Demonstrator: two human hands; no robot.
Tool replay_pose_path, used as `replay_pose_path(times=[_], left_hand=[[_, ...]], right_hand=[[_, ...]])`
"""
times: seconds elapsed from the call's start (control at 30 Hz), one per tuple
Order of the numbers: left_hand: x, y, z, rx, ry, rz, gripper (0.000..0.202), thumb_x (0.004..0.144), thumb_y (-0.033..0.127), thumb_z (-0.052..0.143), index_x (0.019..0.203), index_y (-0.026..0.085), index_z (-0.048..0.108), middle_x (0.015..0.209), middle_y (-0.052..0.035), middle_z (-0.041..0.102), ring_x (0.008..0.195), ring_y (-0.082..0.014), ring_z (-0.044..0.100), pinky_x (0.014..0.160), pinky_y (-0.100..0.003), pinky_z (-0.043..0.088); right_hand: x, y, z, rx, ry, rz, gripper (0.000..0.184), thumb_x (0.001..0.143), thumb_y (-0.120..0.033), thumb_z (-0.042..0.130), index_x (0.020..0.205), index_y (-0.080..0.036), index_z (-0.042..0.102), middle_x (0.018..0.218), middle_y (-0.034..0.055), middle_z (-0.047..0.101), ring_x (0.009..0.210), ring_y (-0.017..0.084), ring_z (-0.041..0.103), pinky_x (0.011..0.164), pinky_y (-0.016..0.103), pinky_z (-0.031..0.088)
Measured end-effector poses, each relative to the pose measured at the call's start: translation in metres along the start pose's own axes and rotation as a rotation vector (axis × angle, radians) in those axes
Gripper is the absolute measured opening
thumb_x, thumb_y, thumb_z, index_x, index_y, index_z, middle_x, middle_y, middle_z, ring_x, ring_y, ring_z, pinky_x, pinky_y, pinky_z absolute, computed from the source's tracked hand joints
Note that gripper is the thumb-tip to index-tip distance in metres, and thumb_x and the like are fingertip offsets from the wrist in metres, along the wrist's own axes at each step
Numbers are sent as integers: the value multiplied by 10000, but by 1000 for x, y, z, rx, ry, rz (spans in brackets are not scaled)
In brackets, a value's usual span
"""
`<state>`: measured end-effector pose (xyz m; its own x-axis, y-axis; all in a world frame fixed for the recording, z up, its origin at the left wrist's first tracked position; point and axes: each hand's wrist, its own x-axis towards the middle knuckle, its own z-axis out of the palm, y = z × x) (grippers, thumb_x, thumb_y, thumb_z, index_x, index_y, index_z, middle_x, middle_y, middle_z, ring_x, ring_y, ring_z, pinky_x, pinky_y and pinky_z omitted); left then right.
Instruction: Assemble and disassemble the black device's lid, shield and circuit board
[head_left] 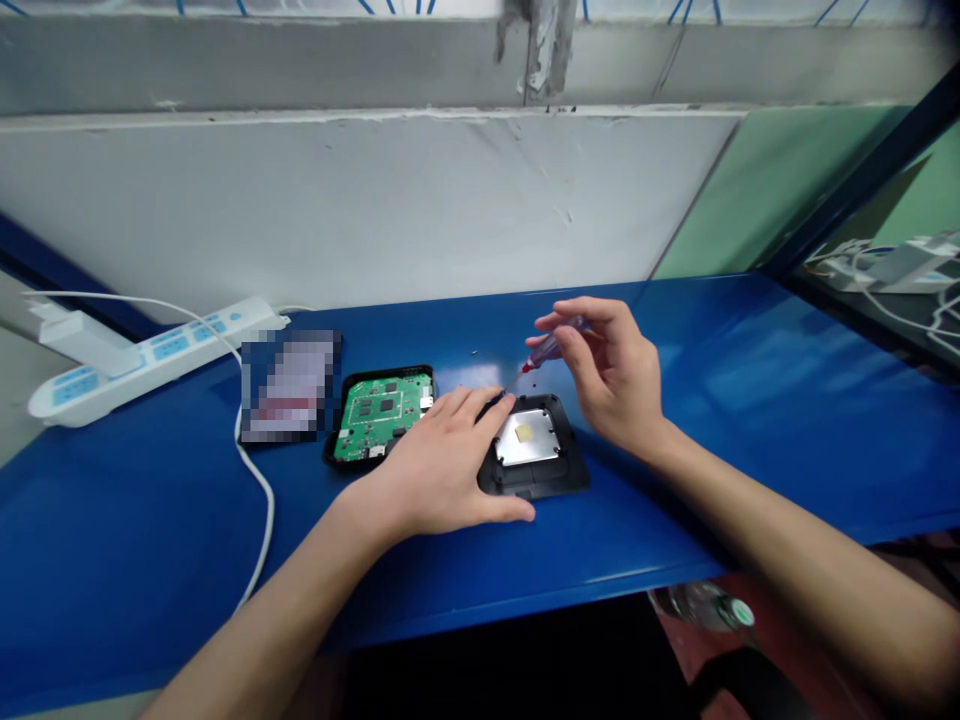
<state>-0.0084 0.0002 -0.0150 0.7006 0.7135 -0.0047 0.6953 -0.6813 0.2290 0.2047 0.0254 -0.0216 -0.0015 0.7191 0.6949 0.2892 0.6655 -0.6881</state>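
A screwdriver (546, 349) with a clear, pinkish handle is held in the closed fingers of my right hand (621, 380). Its thin shaft slants down to the left, with the tip at the far edge of a black plastic cover (566, 478). On that cover sits a silver metal plate (514, 450) with a small yellowish square pad (524, 433). My left hand (442, 465) lies with fingers stretched across the cover's left side, thumb spread toward me, hiding part of it. Just left of the cover is a black case (332, 458) holding a green circuit board (356, 410), partly behind my left fingers.
A phone-like flat object (292, 385), blurred out, lies left of the case. Behind it is a white power strip (169, 345) with a plugged-in adapter; a white cable (262, 490) runs toward me. Tiny dark bits, perhaps screws, dot the blue table (750, 430). A bottle (705, 605) is below the edge.
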Motion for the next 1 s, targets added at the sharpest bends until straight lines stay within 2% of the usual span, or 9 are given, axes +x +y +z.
replay_pose_path(times=[0.2, 0.37, 0.47, 0.6, 0.73, 1.0], left_hand=[[1, 1, 0, -13, -3, -8, 1109, 737, 830, 619, 1540, 114, 352, 1532, -196, 446, 1388, -408, 410, 1149, -557, 348], [0, 2, -1, -14, -25, -35, 1122, 741, 822, 623, 1555, 113, 319, 1559, -202, 416, 1418, -404, 381, 1158, -544, 341], [0, 2, -2, -20, -32, -33, 1105, 748, 810, 628, 1551, 115, 324, 1564, -195, 410, 1426, -391, 371, 1167, -533, 335], [0, 3, -3, -33, -27, -29, 1060, 748, 799, 638, 1526, 132, 366, 1541, -187, 428, 1401, -386, 397, 1146, -528, 366], [1, 4, -4, -34, -30, -31, 1049, 746, 785, 655, 1508, 115, 391, 1492, -186, 461, 1358, -375, 429, 1132, -510, 390], [2, 2, -1, -23, -25, -36, 1052, 751, 798, 640, 1505, 106, 394, 1517, -188, 443, 1388, -381, 398, 1147, -501, 378]], right_hand=[[1, -2, -1, -6, 16, -4, 183, 1005, -272, 537, 1186, -265, 560, 1051, 14, 715, 866, 153, 768, 783, 335, 647], [3, -4, -2, -25, 65, -23, 172, 1005, -261, 544, 1175, -269, 568, 1032, 5, 719, 852, 146, 767, 748, 313, 647], [6, -5, -4, -53, 109, -34, 174, 1005, -290, 549, 1176, -286, 577, 1000, 0, 714, 769, 138, 746, 694, 315, 643], [7, -8, -8, -80, 146, -59, 180, 1003, -328, 550, 1179, -308, 581, 926, -1, 711, 580, 116, 665, 540, 305, 599], [4, -11, -8, -99, 87, -57, 172, 997, -290, 557, 1165, -300, 595, 861, -8, 704, 519, 100, 621, 453, 277, 534], [1, -12, -5, -83, 5, -129, 173, 977, -195, 570, 1142, -241, 595, 783, -41, 686, 494, 58, 612, 471, 217, 523]])
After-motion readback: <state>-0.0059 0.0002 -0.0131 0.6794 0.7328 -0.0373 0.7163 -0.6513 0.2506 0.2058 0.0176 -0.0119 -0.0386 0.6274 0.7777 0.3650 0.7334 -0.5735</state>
